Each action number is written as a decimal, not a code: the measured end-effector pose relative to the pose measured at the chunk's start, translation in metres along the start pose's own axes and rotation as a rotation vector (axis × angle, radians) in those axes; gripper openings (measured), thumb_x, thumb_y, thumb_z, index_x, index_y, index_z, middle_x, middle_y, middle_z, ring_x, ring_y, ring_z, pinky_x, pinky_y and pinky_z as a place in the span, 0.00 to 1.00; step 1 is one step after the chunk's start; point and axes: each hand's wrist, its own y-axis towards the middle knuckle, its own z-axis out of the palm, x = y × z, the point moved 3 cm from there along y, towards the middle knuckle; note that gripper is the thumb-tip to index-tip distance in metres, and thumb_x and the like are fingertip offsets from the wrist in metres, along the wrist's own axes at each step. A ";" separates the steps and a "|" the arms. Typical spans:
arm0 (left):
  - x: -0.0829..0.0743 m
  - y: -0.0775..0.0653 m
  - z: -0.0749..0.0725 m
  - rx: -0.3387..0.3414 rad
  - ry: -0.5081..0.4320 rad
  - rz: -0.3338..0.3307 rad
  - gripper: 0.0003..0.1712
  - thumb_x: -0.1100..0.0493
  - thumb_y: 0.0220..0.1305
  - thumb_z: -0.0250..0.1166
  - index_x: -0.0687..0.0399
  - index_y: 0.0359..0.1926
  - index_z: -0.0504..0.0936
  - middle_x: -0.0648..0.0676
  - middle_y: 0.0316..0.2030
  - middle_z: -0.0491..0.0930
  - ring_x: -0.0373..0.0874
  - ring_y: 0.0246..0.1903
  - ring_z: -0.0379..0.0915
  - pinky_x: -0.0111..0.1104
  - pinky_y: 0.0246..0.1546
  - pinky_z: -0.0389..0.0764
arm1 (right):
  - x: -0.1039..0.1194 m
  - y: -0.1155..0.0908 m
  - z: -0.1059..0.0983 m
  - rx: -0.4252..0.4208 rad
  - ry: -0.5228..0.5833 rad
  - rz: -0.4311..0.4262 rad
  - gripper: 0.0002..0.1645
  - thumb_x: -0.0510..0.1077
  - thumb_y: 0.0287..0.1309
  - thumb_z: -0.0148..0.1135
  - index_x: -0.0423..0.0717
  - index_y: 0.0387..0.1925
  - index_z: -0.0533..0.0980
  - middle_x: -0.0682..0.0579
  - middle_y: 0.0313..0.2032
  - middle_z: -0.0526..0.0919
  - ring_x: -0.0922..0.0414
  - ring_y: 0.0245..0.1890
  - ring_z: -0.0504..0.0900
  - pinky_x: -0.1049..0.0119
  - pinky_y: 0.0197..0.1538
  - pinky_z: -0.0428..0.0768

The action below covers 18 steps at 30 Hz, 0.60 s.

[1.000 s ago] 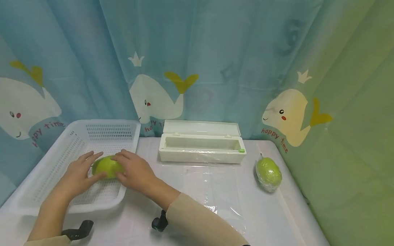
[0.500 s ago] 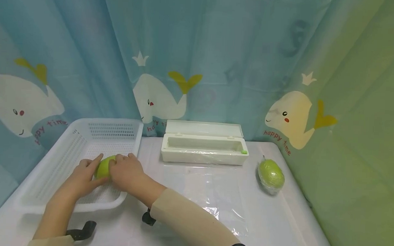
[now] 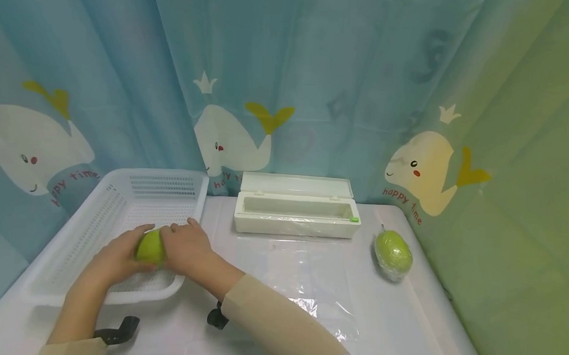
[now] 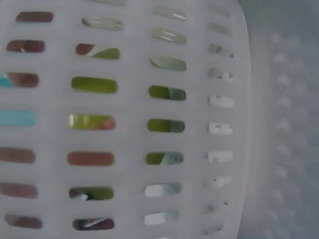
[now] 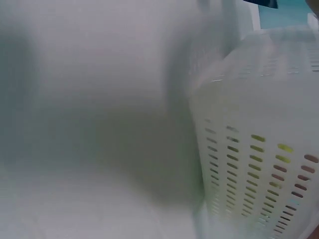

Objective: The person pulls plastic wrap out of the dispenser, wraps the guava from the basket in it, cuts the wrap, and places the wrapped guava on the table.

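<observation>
A green pear (image 3: pixel 150 247) is held between both hands over the near right part of the white slotted basket (image 3: pixel 204 195). The left hand (image 3: pixel 114 258) grips its left side, fingers over the far end and thumb at the near side. Curled fingers of the right hand (image 3: pixel 185 247) hold the right side, covering much of it. In the left wrist view, bits of pear (image 4: pixel 94 84) show through the slots of the basket wall (image 4: pixel 132 144). The right wrist view has the outside of the basket (image 5: pixel 239 109) and hides most of the hand.
A white film dispenser (image 3: pixel 297 227) with its lid up stands at the back middle. From it, clear plastic film (image 3: pixel 304 282) lies spread toward the front. At the right rests a second pear (image 3: pixel 393 253) with film around it. A curtain (image 3: pixel 306 84) hangs behind.
The right hand has closed in on the pear, its fingers curling further over it. The left hand's fingers have also come in closer around it. The view has shifted slightly.
</observation>
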 end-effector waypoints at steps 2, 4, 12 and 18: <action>-0.002 -0.001 -0.003 -0.058 0.018 0.040 0.55 0.59 0.41 0.82 0.67 0.69 0.63 0.74 0.58 0.71 0.72 0.55 0.67 0.65 0.54 0.68 | -0.003 -0.001 0.001 -0.021 0.043 -0.002 0.33 0.63 0.59 0.65 0.59 0.63 0.70 0.63 0.57 0.80 0.66 0.55 0.79 0.65 0.73 0.59; -0.005 -0.003 -0.008 -0.127 0.033 0.067 0.53 0.61 0.41 0.82 0.66 0.67 0.65 0.73 0.56 0.72 0.71 0.54 0.68 0.65 0.53 0.68 | -0.007 -0.003 0.002 -0.069 0.109 -0.013 0.34 0.58 0.58 0.67 0.57 0.65 0.69 0.60 0.61 0.78 0.65 0.58 0.78 0.66 0.73 0.60; -0.024 -0.017 -0.023 -0.326 -0.008 0.126 0.53 0.65 0.43 0.80 0.58 0.71 0.64 0.71 0.57 0.67 0.71 0.54 0.64 0.68 0.50 0.67 | -0.030 -0.017 -0.003 -0.251 0.520 -0.114 0.38 0.48 0.60 0.66 0.55 0.71 0.64 0.55 0.73 0.64 0.62 0.70 0.66 0.71 0.69 0.66; -0.046 -0.031 -0.032 -0.441 -0.003 0.182 0.57 0.66 0.42 0.81 0.51 0.73 0.63 0.68 0.59 0.66 0.68 0.55 0.65 0.67 0.48 0.70 | -0.042 -0.030 -0.014 -0.403 0.781 -0.159 0.37 0.51 0.63 0.64 0.54 0.72 0.65 0.51 0.73 0.64 0.59 0.70 0.67 0.63 0.66 0.71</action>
